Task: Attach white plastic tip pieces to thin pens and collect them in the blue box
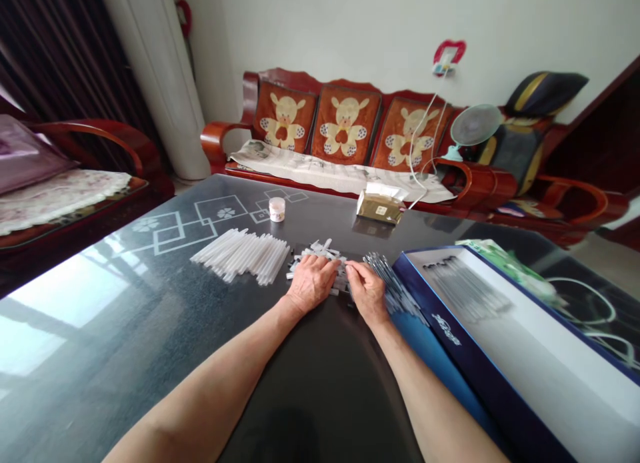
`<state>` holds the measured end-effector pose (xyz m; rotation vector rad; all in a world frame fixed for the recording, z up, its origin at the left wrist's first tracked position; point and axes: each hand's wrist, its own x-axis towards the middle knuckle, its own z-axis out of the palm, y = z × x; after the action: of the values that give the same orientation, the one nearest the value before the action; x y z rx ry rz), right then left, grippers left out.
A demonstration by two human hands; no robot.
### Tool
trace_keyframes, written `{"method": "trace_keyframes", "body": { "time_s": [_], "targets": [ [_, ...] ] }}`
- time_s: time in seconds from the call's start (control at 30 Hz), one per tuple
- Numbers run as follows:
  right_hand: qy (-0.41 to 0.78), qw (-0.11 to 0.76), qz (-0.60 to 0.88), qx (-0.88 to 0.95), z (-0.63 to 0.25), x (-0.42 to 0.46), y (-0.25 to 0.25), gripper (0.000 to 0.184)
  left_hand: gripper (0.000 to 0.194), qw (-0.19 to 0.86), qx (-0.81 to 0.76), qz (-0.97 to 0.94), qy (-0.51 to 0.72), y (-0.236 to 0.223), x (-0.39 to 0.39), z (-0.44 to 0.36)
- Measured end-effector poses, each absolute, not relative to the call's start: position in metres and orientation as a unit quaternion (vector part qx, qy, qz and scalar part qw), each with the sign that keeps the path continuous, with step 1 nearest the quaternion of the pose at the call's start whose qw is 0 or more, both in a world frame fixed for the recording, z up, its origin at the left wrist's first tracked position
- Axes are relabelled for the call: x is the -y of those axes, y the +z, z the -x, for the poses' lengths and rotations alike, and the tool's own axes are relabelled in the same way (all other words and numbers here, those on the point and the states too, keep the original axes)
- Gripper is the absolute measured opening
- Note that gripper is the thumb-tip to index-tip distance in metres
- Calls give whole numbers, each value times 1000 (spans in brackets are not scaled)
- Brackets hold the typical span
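Note:
My left hand (313,281) is closed over a pile of small white plastic pieces (320,249), its fingertips pointing toward the other hand. Just to its right, my right hand (368,288) is closed with thumb and forefinger pinched together. The fingertips of both hands nearly meet, and whatever small item is between them is too small to make out. Left of the pile lie many white translucent plastic tubes (245,255) in a row. Beside my right hand is a bundle of thin, dark-tipped grey sticks (395,286) that look like pen refills.
An open blue box (440,316) with thin dark-tipped sticks (465,286) inside stands at the right. A green plastic bag (515,269) and white cable lie behind it. Farther back on the dark table (320,383) are a small round jar (277,209) and a tissue pack (380,206).

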<state>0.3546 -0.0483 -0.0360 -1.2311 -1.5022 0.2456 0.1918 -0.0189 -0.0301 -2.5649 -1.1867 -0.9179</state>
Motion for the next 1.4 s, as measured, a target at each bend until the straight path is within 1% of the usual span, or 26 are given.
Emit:
{"method": "trace_keyframes", "body": {
  "time_s": [0.07,0.2,0.37,0.63,0.77,0.83,0.9,1.07,1.33,1.4],
  "targets": [
    [66,554,509,655,-352,48,-35,22,34,81,403,858,-308,-30,19,-192],
    [48,552,506,661,-352,47,-34,19,33,82,408,856,-308,-28,19,-192],
    [73,551,507,659,-353,47,-35,16,35,82,432,847,-298,-26,19,-190],
    [135,555,492,657,-356,44,-38,14,39,70,427,854,-289,-27,17,-189],
    [140,548,485,667,-355,45,-37,12,38,70,433,854,-278,-27,17,-189],
    [138,542,494,666,-354,46,-36,13,38,68,434,855,-277,-26,17,-189],
    [124,539,507,661,-352,47,-34,17,38,66,432,856,-277,-26,17,-189],
    [77,538,513,664,-352,47,-33,14,38,66,434,857,-272,-26,17,-189],
    [110,534,496,676,-352,46,-35,9,38,70,437,857,-264,-27,17,-189],
    [110,531,506,671,-352,47,-36,11,38,69,438,856,-265,-27,17,-189]
  ]
}}
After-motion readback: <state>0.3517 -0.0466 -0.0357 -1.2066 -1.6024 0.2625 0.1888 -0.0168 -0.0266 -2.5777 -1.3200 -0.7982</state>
